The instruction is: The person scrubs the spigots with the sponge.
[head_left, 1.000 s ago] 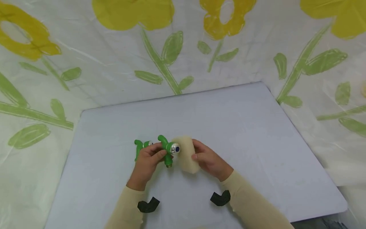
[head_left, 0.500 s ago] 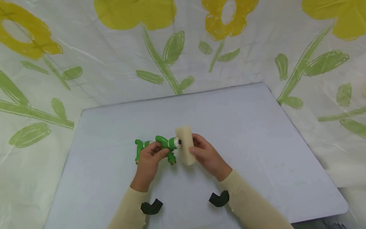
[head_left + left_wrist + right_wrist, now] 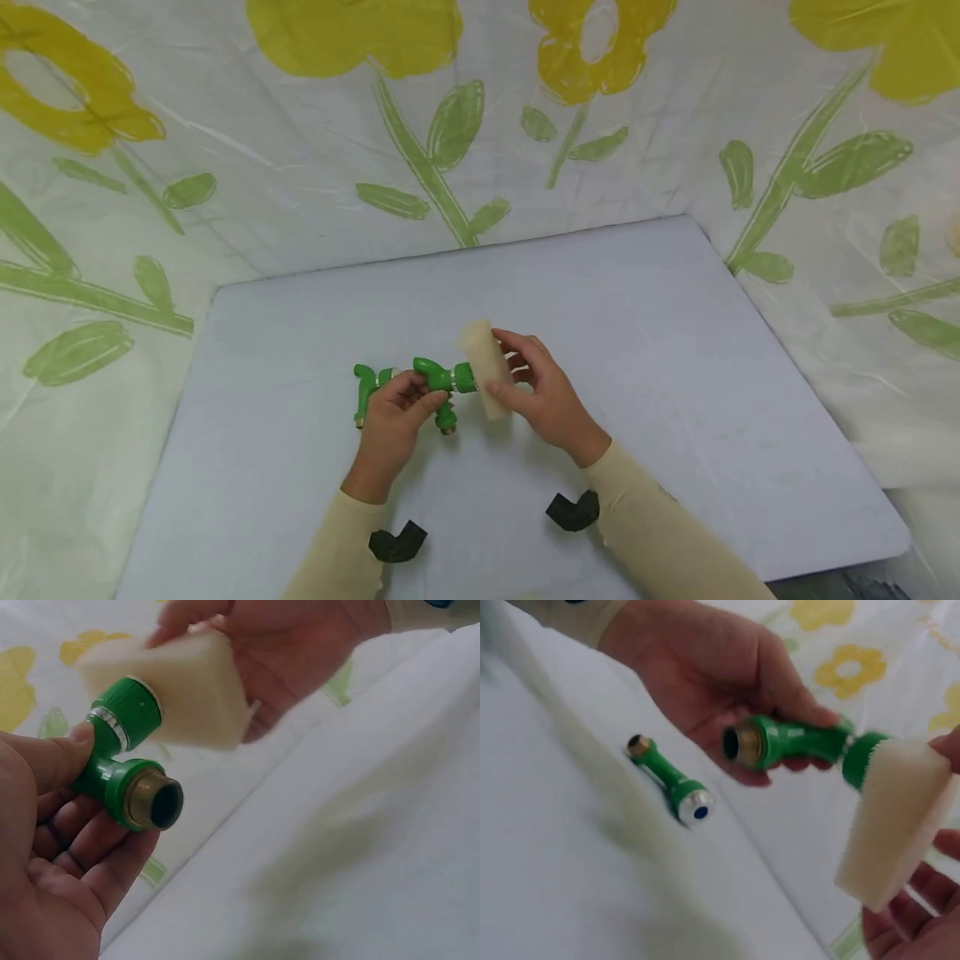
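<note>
My left hand (image 3: 392, 429) pinches a green plastic faucet (image 3: 432, 373) by its body, thumb on one side and fingers on the other. Its brass threaded end (image 3: 154, 801) points toward the left wrist camera. In my right hand (image 3: 550, 400) is a cream-coloured sponge block (image 3: 486, 367), gripped between thumb and fingers. The sponge's flat face lies against the round end of the faucet and hides that end. Behind my left hand a second green faucet (image 3: 365, 392) lies on the table; its silver and blue end (image 3: 698, 808) shows in the right wrist view.
The white table (image 3: 637, 333) spreads under both hands. Behind it hangs a pale sheet (image 3: 300, 150) painted with yellow flowers and green stems. A black curved piece sits by each wrist, one near the left sleeve (image 3: 337, 542) and one near the right sleeve (image 3: 660, 517).
The sponge has gone up and tilted, coming over the faucet's round end. The held faucet has turned so that end faces right into the sponge. The second faucet stays put.
</note>
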A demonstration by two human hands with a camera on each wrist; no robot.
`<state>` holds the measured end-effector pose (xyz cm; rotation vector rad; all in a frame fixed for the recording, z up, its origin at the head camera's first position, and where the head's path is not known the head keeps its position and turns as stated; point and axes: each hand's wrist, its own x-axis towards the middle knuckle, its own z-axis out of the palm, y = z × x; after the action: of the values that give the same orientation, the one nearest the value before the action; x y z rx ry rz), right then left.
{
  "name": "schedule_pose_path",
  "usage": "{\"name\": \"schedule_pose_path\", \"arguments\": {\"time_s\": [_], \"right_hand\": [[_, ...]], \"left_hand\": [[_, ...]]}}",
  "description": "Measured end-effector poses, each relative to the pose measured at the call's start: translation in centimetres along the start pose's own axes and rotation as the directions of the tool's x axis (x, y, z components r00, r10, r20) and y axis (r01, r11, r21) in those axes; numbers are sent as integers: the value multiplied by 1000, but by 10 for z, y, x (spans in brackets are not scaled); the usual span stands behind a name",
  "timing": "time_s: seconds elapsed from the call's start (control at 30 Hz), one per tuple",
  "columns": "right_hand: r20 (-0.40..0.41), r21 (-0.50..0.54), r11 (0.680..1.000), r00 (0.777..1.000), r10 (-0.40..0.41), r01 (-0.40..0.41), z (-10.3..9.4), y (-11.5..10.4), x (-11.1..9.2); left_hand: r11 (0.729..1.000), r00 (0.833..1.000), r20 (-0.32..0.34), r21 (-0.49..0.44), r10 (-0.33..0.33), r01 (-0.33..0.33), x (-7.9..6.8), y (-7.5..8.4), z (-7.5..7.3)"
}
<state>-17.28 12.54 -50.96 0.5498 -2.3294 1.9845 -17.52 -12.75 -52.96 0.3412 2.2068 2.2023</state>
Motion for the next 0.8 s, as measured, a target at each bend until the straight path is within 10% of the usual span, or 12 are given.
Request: {"name": "schedule_pose_path", "arguments": {"time_s": [0.8], "right_hand": [[67, -3, 1000, 998, 0, 0, 10, 3, 0]], "left_hand": [[1000, 995, -95, -7, -8, 7, 2, -6, -8]]}}
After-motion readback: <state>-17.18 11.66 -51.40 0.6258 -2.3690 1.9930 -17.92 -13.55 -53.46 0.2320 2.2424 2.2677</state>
